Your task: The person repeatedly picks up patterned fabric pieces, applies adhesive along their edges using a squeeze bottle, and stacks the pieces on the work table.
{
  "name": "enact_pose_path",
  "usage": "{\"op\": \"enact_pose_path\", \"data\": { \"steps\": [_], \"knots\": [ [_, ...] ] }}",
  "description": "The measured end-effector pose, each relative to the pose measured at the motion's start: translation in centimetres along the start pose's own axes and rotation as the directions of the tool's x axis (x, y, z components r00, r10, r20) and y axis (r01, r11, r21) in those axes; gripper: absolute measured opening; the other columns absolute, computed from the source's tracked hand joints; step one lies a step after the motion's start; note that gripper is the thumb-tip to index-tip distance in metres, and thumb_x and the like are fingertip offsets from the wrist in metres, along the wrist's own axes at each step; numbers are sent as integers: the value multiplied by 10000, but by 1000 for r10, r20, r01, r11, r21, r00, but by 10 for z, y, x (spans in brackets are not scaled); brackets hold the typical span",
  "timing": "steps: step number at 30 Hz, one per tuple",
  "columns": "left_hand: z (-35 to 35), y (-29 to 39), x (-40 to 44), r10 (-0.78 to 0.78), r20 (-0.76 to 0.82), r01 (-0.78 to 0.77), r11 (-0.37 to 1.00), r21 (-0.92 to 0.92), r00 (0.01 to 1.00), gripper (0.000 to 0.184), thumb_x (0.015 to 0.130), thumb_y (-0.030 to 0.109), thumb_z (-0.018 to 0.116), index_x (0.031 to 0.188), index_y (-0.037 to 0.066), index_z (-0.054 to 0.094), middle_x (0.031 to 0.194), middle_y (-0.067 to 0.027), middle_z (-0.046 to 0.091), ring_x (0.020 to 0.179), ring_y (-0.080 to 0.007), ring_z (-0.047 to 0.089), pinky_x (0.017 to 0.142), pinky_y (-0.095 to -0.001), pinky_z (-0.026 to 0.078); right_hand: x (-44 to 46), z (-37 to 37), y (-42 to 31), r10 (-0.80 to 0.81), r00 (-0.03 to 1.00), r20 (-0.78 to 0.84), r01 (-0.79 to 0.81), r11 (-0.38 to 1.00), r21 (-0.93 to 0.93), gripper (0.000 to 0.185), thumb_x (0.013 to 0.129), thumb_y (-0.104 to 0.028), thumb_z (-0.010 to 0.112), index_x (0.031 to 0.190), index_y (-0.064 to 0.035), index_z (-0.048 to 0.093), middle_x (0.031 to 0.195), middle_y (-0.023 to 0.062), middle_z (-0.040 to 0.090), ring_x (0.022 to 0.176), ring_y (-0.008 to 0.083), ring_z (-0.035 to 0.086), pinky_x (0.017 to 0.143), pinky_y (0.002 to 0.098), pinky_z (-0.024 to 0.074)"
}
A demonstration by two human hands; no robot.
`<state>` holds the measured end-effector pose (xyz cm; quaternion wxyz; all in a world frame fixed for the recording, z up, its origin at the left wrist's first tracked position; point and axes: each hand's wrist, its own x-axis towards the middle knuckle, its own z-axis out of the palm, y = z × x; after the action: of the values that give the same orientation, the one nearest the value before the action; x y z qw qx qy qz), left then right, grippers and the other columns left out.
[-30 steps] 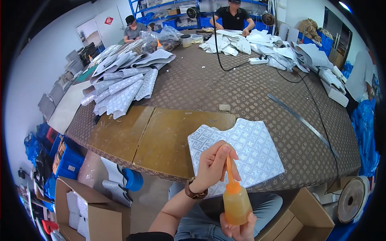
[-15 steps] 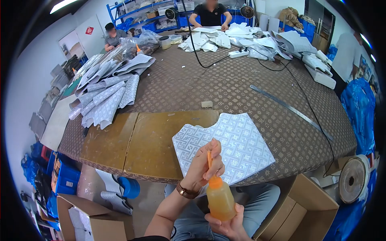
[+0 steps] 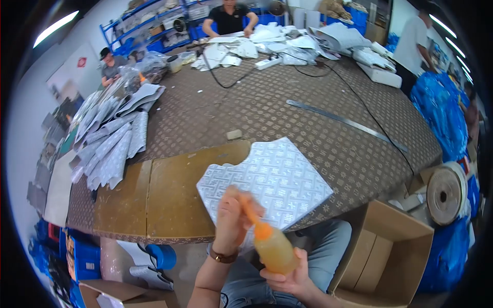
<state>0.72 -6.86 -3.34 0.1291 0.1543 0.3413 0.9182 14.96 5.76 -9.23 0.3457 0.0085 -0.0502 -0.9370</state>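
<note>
Gripping the bottle point(image 3: 277, 251) around its body in the right hand point(image 3: 290, 274), thumb along one side and fingers closed on the other. Holding it tilted just off the near edge of the sheet point(image 3: 280, 177), above the lap, with its nozzle point(image 3: 248, 209) pointing up and to the left, over the sheet. Curling the fingers of the left hand point(image 3: 233, 218) at the nozzle, blurred; cannot tell whether pinching it or only touching it. Wearing a watch point(image 3: 224, 257) on the left wrist, nearer than the sheet.

Lying flat at the near edge of the table point(image 3: 231, 113): the sheet, patterned, with a notched corner. To the left of the sheet, partly under it: a brown board point(image 3: 190, 190). Just beyond its far left side: a small block point(image 3: 234, 134). Beyond it to the right: a metal ruler point(image 3: 346, 123). Well to its left: a heap of folded sheets point(image 3: 115, 138).

Far beyond the sheet: white pieces point(image 3: 226, 53), a white power strip point(image 3: 268, 63) and a person in black point(image 3: 227, 20), seated, hands at the pieces. Below the sheet to the right: an open carton point(image 3: 382, 251).
</note>
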Motion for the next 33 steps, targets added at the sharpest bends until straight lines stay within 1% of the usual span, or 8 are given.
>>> {"op": "enact_pose_path", "data": {
  "steps": [12, 13, 16, 20, 22, 27, 30, 33],
  "knots": [
    [-25, 43, -19, 22, -119, -38, 991, -127, 993, 214, 991, 220, 429, 810, 105, 433, 479, 2, 434, 368, -83, 400, 514, -238, 396, 12, -7, 14, 125, 983, -131, -156, 953, -260, 729, 807, -648, 493, 1308, -124, 417, 722, 90, 481, 429, 121, 424, 362, 211, 350],
    [-32, 47, -22, 190, -277, -92, 939, 332, 942, 240, 997, 236, 414, 801, 100, 434, 463, -10, 429, 363, -92, 413, 475, -236, 378, 10, -7, 10, 84, 982, -171, -133, 944, -302, 727, 808, -639, 498, 1308, -119, 415, 725, 93, 486, 428, 128, 426, 361, 212, 350],
    [-68, 66, -40, 602, -413, -47, 600, 798, 683, 336, 1006, 277, 394, 708, 122, 394, 485, -26, 455, 373, -98, 414, 401, -227, 342, -3, 4, -8, -102, 980, -169, 25, 913, -408, 726, 812, -620, 508, 1306, -98, 408, 723, 96, 497, 422, 146, 433, 361, 216, 358],
    [-136, 125, -127, 545, -391, 114, 473, 874, 741, 362, 988, 276, 437, 689, 77, 483, 557, -68, 562, 410, -133, 486, 419, -261, 383, -30, 14, -53, -557, 830, -31, 414, 653, -634, 736, 822, -588, 526, 1297, -43, 390, 666, 103, 499, 430, 178, 474, 367, 243, 407],
    [-143, 145, -163, 480, -591, 759, -355, 546, 649, 298, 934, 263, 525, 822, 7, 628, 787, -153, 666, 596, -210, 622, 525, -307, 476, -46, 12, -74, -696, 718, 14, 514, 517, -684, 728, 831, -589, 521, 1274, -24, 401, 650, 102, 494, 432, 179, 484, 370, 254, 423],
    [-215, 168, -282, 374, -411, 556, -592, 584, 831, 287, 864, 288, 591, 901, 25, 701, 934, -213, 667, 796, -299, 662, 677, -363, 522, -71, 8, -100, -831, 557, -9, 590, 403, -699, 676, 850, -587, 499, 1205, -15, 449, 654, 98, 485, 436, 168, 483, 391, 255, 434],
    [-187, 156, -269, 376, -83, 370, -925, -84, 923, 213, 771, 221, 658, 906, 68, 720, 988, -226, 651, 893, -348, 644, 800, -359, 513, -74, 7, -102, -857, 515, -4, 600, 364, -712, 625, 860, -574, 494, 1159, -25, 477, 663, 87, 476, 455, 161, 487, 418, 248, 437],
    [-230, 185, -275, 325, -213, 369, -904, 217, 921, 406, 727, 128, 682, 1130, 102, 652, 1030, -234, 633, 993, -385, 588, 857, -402, 480, -80, 0, -103, -853, 522, 11, 593, 354, -724, 631, 857, -565, 502, 1181, -24, 474, 727, 103, 507, 487, 163, 505, 423, 250, 429]
  ]
}}
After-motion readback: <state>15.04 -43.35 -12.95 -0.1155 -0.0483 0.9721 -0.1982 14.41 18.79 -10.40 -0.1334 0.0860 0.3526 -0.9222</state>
